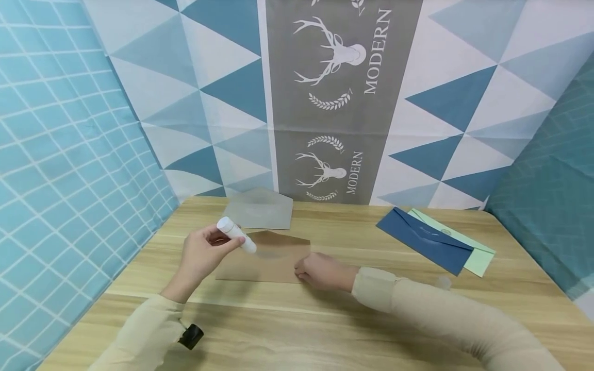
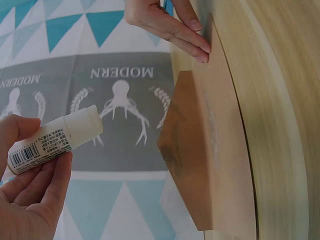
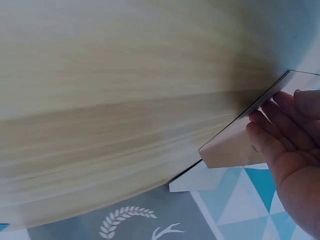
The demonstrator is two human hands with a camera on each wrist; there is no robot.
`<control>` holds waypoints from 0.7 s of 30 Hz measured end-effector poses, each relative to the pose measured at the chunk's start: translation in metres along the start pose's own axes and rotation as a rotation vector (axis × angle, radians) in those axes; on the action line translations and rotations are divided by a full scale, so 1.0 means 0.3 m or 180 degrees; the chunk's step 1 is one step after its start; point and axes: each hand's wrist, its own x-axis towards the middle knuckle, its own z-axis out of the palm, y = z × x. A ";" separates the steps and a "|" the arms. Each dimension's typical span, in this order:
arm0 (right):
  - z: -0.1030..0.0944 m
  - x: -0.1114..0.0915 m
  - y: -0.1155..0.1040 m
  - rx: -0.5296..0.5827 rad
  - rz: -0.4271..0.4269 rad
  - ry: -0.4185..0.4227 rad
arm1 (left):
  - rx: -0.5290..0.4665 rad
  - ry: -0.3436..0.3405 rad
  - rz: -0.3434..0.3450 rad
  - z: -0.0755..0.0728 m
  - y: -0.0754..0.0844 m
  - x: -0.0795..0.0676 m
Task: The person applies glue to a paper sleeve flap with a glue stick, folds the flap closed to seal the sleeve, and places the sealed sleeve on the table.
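Observation:
My left hand (image 1: 199,257) holds a white glue stick (image 1: 238,236) between thumb and fingers, above the left part of a brown envelope (image 1: 264,269). Printed text and a barcode show on the stick's side in the left wrist view. The envelope lies on the table with its pointed flap (image 2: 186,150) unfolded away from me. A dull smear shows on its paper. At the envelope's right end, the fingertips of my right hand (image 1: 325,271) rest on the paper, the fingers fairly straight in the right wrist view (image 3: 295,145).
Behind the brown envelope lies a grey envelope (image 1: 264,216) with its flap unfolded. To the right, a dark blue envelope (image 1: 417,239) overlaps a pale green one (image 1: 482,262). Patterned cloth (image 1: 232,103) hangs along the wooden table's (image 1: 287,330) back edge.

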 end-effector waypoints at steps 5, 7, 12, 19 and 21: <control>-0.016 -0.064 -0.008 0.0024 -0.0012 0.0048 | -0.0147 -0.0103 -0.0012 0.036 0.015 -0.006; -0.020 -0.093 -0.012 0.0054 0.0006 0.0033 | -0.0158 -0.0135 -0.0047 0.048 0.017 -0.008; -0.020 -0.167 -0.008 0.0165 -0.0009 0.0131 | -0.0176 -0.0217 -0.0094 0.073 0.015 -0.013; -0.043 -0.274 -0.005 0.0305 0.0109 0.0120 | -0.0229 -0.0338 -0.0056 0.103 0.011 -0.020; -0.049 -0.303 -0.008 0.0369 0.0202 0.0077 | -0.0246 -0.0365 -0.0054 0.112 0.012 -0.024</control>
